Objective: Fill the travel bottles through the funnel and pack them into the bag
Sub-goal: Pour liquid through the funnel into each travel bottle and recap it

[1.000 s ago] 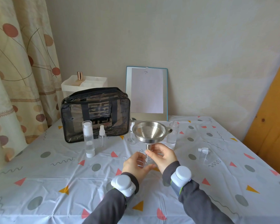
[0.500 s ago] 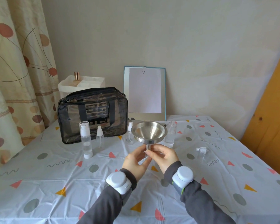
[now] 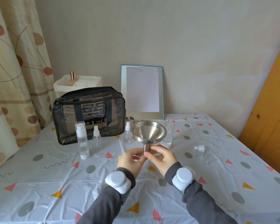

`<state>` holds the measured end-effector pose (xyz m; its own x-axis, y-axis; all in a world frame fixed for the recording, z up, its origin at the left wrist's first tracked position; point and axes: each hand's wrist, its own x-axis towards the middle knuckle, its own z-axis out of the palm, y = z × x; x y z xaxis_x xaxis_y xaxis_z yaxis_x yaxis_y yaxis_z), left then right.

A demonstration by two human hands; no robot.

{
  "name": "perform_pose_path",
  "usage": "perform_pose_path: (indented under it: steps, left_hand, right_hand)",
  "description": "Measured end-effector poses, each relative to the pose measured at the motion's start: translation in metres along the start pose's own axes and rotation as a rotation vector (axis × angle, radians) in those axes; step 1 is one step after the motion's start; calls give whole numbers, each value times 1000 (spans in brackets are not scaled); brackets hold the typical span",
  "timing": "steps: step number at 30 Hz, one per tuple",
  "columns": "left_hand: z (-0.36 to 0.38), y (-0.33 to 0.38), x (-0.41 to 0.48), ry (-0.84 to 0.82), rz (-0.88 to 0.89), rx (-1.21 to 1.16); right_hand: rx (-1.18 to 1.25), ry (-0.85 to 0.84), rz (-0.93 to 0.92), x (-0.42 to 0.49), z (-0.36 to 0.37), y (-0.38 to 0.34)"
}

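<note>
While the steel funnel [image 3: 149,132] stands upright in front of the bag's right end, I pinch its narrow spout between the thumb and fingertips of my right hand [image 3: 164,157]. My left hand [image 3: 130,160] is curled close against the same spout from the other side. It seems to wrap a small clear bottle [image 3: 145,171], of which only a faint rounded base shows below my palms. I cannot tell whether the spout sits in its neck.

The black see-through bag [image 3: 89,113] stands zipped at the back left of the table [image 3: 39,183]. Just in front of the bag stand a tall pump bottle [image 3: 83,143] and a short spray bottle [image 3: 96,138], side by side. At the bag's front right corner stands a second spray bottle [image 3: 127,135]. Further right of the bag, partly behind the funnel's bowl, is an uncapped bottle [image 3: 169,135]. Well to the right of the bag sits a clear bottle with a white spray head [image 3: 200,155].
</note>
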<state>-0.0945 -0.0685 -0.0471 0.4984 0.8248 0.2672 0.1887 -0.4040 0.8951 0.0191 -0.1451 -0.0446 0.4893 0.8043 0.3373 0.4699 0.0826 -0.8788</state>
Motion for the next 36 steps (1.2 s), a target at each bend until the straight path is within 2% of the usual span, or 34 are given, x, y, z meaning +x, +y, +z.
perform_pose_path:
  steps: [6,19,27,30,33,36]
  left_hand:
    - [2,2,-1,20,15,50]
    - [12,-5,-6,8,85,-27]
    - [2,-5,3,-130,46,-133]
    - [1,-7,4,-150,19,-125]
    - [1,-9,4,-141,24,-111]
    - [1,-11,4,-155,20,-123]
  right_hand:
    - [52,109,19,2,2,-7]
    - [5,101,-5,4,2,-8]
    - [103,-1,146,15,-27,10]
    - [79,196,183,24,-39,20]
    - [-92,411,165,36,-46,27]
    - [-205,363,200,51,-48,32]
